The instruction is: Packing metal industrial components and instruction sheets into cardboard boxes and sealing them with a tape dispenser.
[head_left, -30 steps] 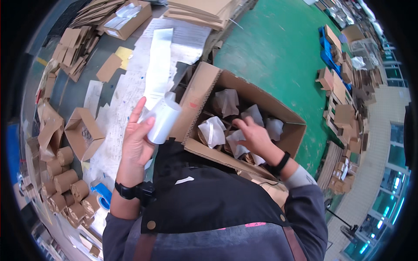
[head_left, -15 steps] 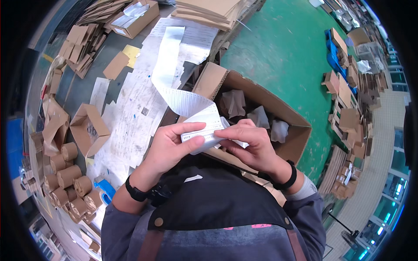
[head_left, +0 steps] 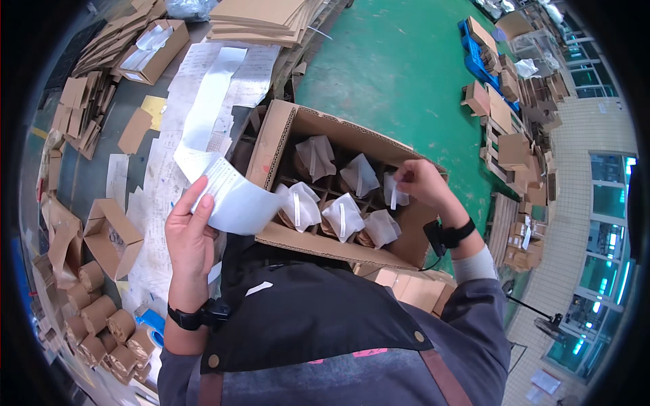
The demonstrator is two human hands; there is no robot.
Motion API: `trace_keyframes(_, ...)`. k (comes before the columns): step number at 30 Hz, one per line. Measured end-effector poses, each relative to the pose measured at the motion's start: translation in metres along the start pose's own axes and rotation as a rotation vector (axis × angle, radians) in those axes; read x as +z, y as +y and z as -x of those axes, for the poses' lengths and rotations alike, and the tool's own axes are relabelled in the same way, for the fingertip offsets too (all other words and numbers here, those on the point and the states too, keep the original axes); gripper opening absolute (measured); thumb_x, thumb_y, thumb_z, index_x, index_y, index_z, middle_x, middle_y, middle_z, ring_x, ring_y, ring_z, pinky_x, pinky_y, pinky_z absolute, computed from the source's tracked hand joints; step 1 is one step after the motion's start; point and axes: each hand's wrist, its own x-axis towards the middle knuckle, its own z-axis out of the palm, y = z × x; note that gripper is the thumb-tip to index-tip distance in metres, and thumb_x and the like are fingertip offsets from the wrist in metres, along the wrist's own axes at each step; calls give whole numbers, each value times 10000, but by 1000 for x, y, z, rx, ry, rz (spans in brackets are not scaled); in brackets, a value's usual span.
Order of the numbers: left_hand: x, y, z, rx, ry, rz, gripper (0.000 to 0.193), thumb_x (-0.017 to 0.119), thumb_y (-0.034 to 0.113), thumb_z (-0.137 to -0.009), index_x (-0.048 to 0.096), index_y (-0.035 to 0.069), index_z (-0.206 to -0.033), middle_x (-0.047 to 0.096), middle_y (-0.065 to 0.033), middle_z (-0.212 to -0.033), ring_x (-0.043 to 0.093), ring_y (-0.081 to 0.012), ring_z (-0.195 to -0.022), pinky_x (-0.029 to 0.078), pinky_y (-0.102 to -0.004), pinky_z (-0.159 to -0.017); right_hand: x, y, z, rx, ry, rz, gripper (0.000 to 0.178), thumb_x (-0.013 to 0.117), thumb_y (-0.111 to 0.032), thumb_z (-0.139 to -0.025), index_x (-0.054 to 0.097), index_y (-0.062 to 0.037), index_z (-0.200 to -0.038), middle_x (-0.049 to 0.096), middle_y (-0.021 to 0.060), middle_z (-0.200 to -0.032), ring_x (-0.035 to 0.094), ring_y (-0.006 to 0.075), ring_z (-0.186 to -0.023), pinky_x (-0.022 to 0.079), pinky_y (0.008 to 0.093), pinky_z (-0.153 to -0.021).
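Note:
My left hand [head_left: 191, 233] is closed on a long white strip of printed labels [head_left: 237, 199], gripping it between thumb and fingers over the table's edge. One end of the strip curls toward the box; the rest trails away across the table. My right hand [head_left: 428, 184] is over the right side of an open cardboard box [head_left: 276, 139], its fingers pinched at the top of a narrow white label [head_left: 393, 197]. That label lies against a wrapped item in the far right compartment. Several other items in white wrapping [head_left: 342, 216] sit in the divided box, each with a narrow strip on it.
Papers [head_left: 159, 210] cover part of the table to my left. Beyond them are a small open carton [head_left: 112, 237], brown rolls [head_left: 105, 274] and a blue tape dispenser [head_left: 150, 318]. Stacked cardboard sheets [head_left: 261, 20] lie at the far end. Pallets with cartons [head_left: 511, 152] stand on the right.
My right hand has left the label strip and moved right, over the box. My left hand has moved left with the strip. More wrapped items in the box now show.

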Motion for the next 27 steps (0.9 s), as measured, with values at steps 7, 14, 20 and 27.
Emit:
trace_keyframes(7, 1, -1, -3, -51, 9, 292, 563, 573, 48, -935, 355, 62, -1454, 522, -172, -1337, 537, -241, -1213, 456, -382, -1021, 39, 62, -24, -91, 182, 568, 362, 696, -104, -696, 648, -107, -1055, 675, 169, -891, 659, 337, -826, 530, 419, -720)
trace_keyframes(14, 3, -1, 5, -225, -102, 564, 710, 604, 52, -891, 271, 171, -1506, 423, -143, -1439, 472, -265, -1287, 398, -418, -1080, 25, 18, -4, 18, 200, 601, 347, 732, -127, -680, 667, -91, -1019, 687, 121, -837, 669, 314, -820, 533, 402, -721)
trace_keyframes(20, 4, 0, 1, -262, -169, 606, 769, 606, 92, -879, 214, 230, -1526, 405, -119, -1457, 458, -266, -1299, 394, -431, -1081, 10, 11, -2, 141, 25, 250, 310, 751, -106, -667, 671, -73, -965, 690, 144, -824, 670, 326, -837, 533, 401, -745)
trace_keyframes(27, 1, 0, -2, -206, -138, 457, 637, 616, -24, -847, 388, 69, -1434, 512, -144, -1350, 528, -246, -1226, 432, -386, -1050, 55, 37, -11, 113, 247, 650, 507, 773, -126, -650, 591, -116, -1123, 644, 161, -766, 633, 355, -781, 513, 420, -678)
